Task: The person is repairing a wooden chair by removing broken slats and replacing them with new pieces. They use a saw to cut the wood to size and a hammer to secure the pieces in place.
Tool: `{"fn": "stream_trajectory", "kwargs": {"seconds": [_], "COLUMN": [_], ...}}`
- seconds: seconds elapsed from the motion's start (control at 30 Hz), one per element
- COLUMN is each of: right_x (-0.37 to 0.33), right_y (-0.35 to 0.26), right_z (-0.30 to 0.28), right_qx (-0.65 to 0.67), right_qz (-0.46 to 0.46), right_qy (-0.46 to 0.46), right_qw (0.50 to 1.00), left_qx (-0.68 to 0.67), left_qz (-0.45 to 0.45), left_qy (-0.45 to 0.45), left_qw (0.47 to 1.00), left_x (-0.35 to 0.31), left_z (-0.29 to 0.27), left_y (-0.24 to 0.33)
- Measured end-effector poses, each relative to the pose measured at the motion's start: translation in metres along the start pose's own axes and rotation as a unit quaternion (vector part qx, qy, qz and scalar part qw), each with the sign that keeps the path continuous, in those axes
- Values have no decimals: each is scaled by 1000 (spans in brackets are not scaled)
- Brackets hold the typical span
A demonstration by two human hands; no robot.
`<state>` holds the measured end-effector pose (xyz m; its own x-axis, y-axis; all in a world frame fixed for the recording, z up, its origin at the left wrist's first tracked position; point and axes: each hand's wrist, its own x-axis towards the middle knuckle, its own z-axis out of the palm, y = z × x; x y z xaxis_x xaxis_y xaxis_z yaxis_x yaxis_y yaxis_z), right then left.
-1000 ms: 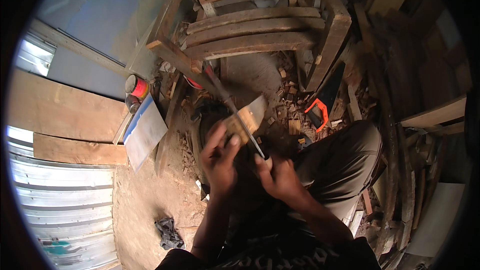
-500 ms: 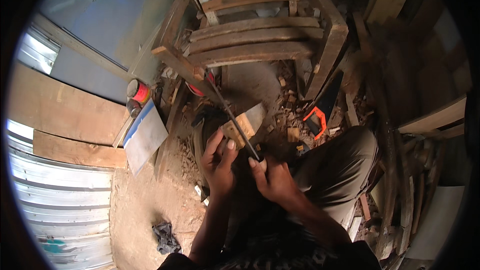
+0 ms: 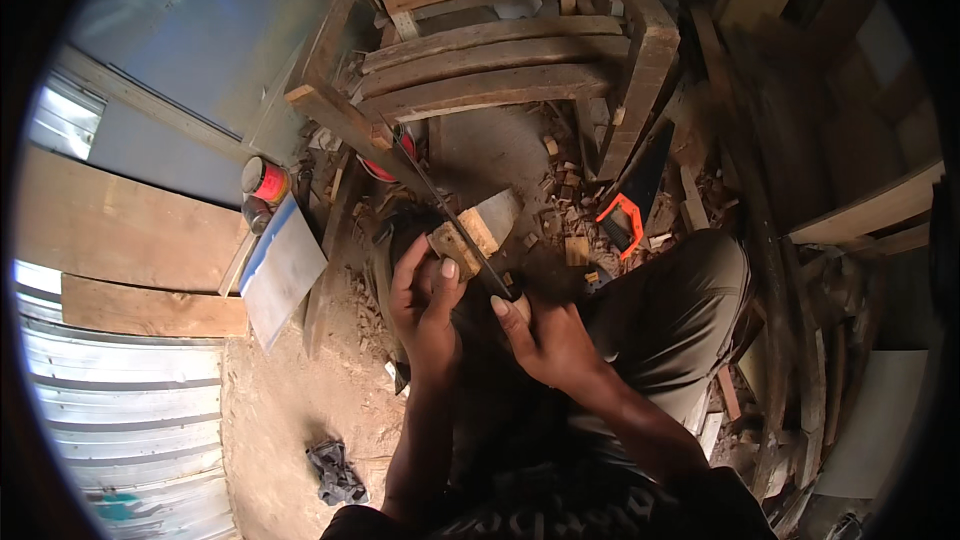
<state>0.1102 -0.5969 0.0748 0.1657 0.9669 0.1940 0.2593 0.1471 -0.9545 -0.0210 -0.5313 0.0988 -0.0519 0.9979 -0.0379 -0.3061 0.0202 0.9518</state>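
Observation:
Between the fingers and thumb of my left hand [image 3: 430, 305] is a small wooden block [image 3: 452, 252], with a fresh pale patch in the middle and a greyish far end. My right hand [image 3: 552, 342] is closed around the handle of a long, thin, dark file [image 3: 440, 195]. The file lies slantwise across the block, its tip reaching up and left towards a wooden chair [image 3: 490, 85]. Both hands are above my lap. My right fingers are mostly hidden beneath the hand; the thumb lies along the handle.
A handsaw with an orange handle [image 3: 622, 224] rests right of my hands, among wood offcuts [image 3: 577, 251] and chips. To the left are a red tin [image 3: 265, 181] and a white board with a blue edge [image 3: 283, 280]. A crumpled dark cloth [image 3: 335, 473] lies on the floor.
The view has shifted a little, so the scene sits slightly higher and further left. Both hands keep their hold, and the file still crosses the block at about the same slant.

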Motion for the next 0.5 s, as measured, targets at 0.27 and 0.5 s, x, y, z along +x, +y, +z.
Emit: {"fn": "stream_trajectory", "kwargs": {"seconds": [0.27, 0.5], "right_x": [-1, 10], "right_y": [-5, -28], "right_z": [-6, -20], "right_qx": [-29, 40], "right_qz": [115, 84], "right_qy": [-63, -54], "right_qw": [991, 994], "left_qx": [27, 31], "left_qz": [-7, 7], "left_qy": [15, 37], "left_qw": [999, 999], "left_x": [-1, -5], "left_z": [-6, -3], "left_y": [-12, -13]}}
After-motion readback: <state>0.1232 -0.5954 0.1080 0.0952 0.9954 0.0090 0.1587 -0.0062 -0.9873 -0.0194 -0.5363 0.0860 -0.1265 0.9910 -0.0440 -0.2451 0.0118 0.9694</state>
